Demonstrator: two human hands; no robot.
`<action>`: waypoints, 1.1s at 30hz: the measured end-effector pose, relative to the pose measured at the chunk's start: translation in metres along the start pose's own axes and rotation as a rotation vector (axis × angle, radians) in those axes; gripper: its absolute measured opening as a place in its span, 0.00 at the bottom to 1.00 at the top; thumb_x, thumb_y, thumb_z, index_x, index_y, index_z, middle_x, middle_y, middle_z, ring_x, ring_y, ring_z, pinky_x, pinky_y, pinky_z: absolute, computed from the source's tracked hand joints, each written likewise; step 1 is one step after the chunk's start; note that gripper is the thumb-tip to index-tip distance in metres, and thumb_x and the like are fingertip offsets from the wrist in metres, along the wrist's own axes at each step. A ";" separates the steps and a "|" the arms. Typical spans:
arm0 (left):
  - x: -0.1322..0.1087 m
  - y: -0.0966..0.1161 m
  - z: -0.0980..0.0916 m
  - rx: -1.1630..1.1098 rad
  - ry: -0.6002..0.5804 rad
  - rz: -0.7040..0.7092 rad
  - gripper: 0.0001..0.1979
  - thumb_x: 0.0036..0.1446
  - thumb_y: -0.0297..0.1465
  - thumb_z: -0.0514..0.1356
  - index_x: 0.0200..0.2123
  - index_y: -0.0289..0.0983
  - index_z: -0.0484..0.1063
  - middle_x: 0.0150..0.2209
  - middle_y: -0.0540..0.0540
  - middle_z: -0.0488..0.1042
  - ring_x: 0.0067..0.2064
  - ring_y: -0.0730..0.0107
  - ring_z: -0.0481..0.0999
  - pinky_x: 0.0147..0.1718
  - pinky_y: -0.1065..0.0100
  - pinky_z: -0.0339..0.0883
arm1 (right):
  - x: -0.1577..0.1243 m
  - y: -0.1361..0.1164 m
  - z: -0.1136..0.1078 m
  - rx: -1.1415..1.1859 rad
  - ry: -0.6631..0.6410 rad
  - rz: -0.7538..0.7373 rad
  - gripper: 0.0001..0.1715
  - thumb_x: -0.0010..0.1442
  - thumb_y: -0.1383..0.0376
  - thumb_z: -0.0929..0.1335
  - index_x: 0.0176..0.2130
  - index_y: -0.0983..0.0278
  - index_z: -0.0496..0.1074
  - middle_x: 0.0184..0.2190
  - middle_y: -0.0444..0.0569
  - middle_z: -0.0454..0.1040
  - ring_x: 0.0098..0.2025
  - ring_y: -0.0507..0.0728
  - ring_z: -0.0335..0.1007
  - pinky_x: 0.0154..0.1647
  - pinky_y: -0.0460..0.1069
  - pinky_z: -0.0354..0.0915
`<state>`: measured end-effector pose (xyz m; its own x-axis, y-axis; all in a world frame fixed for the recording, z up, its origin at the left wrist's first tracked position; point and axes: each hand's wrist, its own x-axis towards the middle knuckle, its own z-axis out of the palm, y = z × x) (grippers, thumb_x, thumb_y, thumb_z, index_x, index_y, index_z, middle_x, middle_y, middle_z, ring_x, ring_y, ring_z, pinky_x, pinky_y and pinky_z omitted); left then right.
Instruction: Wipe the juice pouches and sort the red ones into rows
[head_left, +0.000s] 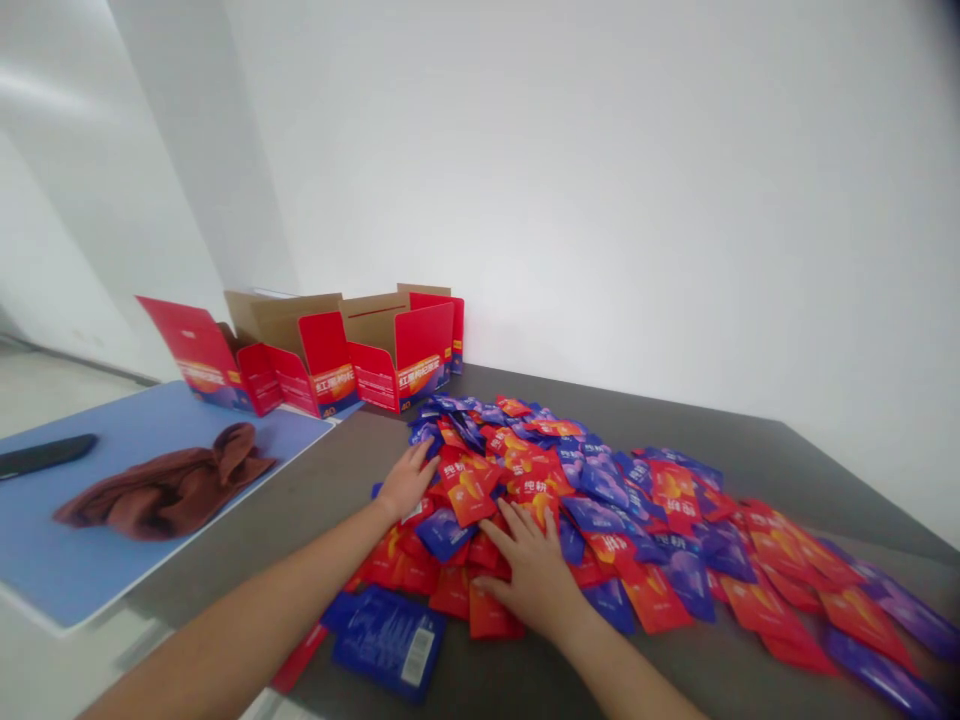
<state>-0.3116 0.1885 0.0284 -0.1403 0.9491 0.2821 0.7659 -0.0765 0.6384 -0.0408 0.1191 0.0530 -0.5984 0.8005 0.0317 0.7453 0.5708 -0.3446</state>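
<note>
A wide heap of red and blue-purple sachets (536,487) lies on the dark grey table. My left hand (407,484) rests against the heap's left side, fingers stretched out over the sachets and partly hidden among them. Palm down on the front of the pile, my right hand (531,572) has its fingers spread and touches several red sachets. Neither hand shows a sachet gripped in it. A blue sachet with a white barcode label (418,655) lies face down at the near edge, below my left hand.
Several red boxes with upright flaps (424,350) stand at the back left. A brown cloth (169,490) and a dark, long object (46,455) lie on the blue surface (45,560) at left. The heap trails off rightwards into loose sachets (810,570). A white wall (600,200) rises behind.
</note>
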 end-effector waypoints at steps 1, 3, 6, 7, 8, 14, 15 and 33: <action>0.004 0.001 -0.001 -0.011 -0.008 0.002 0.24 0.65 0.41 0.54 0.60 0.37 0.62 0.62 0.37 0.64 0.63 0.53 0.64 0.61 0.45 0.54 | 0.000 0.000 -0.001 -0.008 0.002 0.006 0.43 0.54 0.44 0.69 0.65 0.48 0.57 0.70 0.51 0.46 0.71 0.66 0.41 0.66 0.71 0.29; 0.011 -0.001 -0.011 -0.028 -0.020 0.000 0.22 0.65 0.41 0.55 0.57 0.37 0.66 0.61 0.39 0.67 0.61 0.54 0.66 0.60 0.44 0.57 | 0.000 0.000 -0.002 -0.010 0.000 0.013 0.43 0.55 0.46 0.69 0.65 0.49 0.57 0.70 0.52 0.47 0.70 0.67 0.42 0.66 0.71 0.29; 0.006 -0.006 -0.041 -0.028 -0.021 -0.019 0.22 0.66 0.42 0.53 0.57 0.37 0.67 0.61 0.39 0.67 0.61 0.56 0.67 0.61 0.46 0.57 | 0.002 0.001 -0.002 -0.017 0.001 0.011 0.43 0.55 0.46 0.69 0.65 0.50 0.57 0.70 0.53 0.47 0.70 0.68 0.42 0.66 0.71 0.29; -0.002 -0.009 -0.055 -0.017 -0.016 -0.026 0.22 0.66 0.42 0.51 0.58 0.37 0.66 0.62 0.39 0.67 0.62 0.56 0.66 0.62 0.48 0.56 | 0.001 0.001 -0.002 -0.021 0.004 0.010 0.43 0.55 0.46 0.69 0.66 0.51 0.56 0.70 0.53 0.47 0.70 0.68 0.42 0.66 0.71 0.29; -0.015 -0.011 -0.068 0.000 -0.009 -0.032 0.23 0.67 0.42 0.50 0.59 0.37 0.65 0.62 0.39 0.66 0.63 0.57 0.64 0.64 0.50 0.54 | 0.000 0.000 -0.002 -0.025 0.008 0.010 0.43 0.55 0.46 0.69 0.66 0.51 0.56 0.70 0.53 0.47 0.70 0.68 0.41 0.66 0.71 0.29; -0.147 -0.035 -0.108 0.244 0.067 -0.044 0.30 0.65 0.46 0.47 0.65 0.38 0.58 0.67 0.37 0.57 0.66 0.49 0.59 0.64 0.43 0.50 | -0.018 -0.023 0.008 0.067 0.073 -0.167 0.45 0.55 0.41 0.67 0.66 0.43 0.52 0.72 0.45 0.39 0.72 0.68 0.32 0.67 0.69 0.34; -0.165 -0.039 -0.104 0.336 0.055 -0.014 0.29 0.65 0.46 0.47 0.66 0.41 0.56 0.68 0.39 0.56 0.66 0.50 0.59 0.62 0.43 0.54 | -0.021 -0.030 0.011 0.106 0.054 -0.245 0.46 0.54 0.39 0.67 0.66 0.41 0.51 0.72 0.44 0.37 0.72 0.69 0.30 0.67 0.71 0.33; -0.108 0.054 0.005 0.610 -0.161 0.141 0.27 0.58 0.29 0.52 0.60 0.26 0.62 0.59 0.31 0.68 0.61 0.49 0.65 0.61 0.52 0.56 | -0.028 -0.015 0.014 0.042 0.003 -0.278 0.33 0.55 0.53 0.66 0.60 0.52 0.65 0.70 0.35 0.48 0.71 0.68 0.27 0.68 0.67 0.29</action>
<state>-0.2520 0.0835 0.0293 0.0472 0.9802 0.1925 0.9958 -0.0612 0.0677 -0.0392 0.0858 0.0440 -0.7775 0.6146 0.1335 0.5394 0.7608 -0.3609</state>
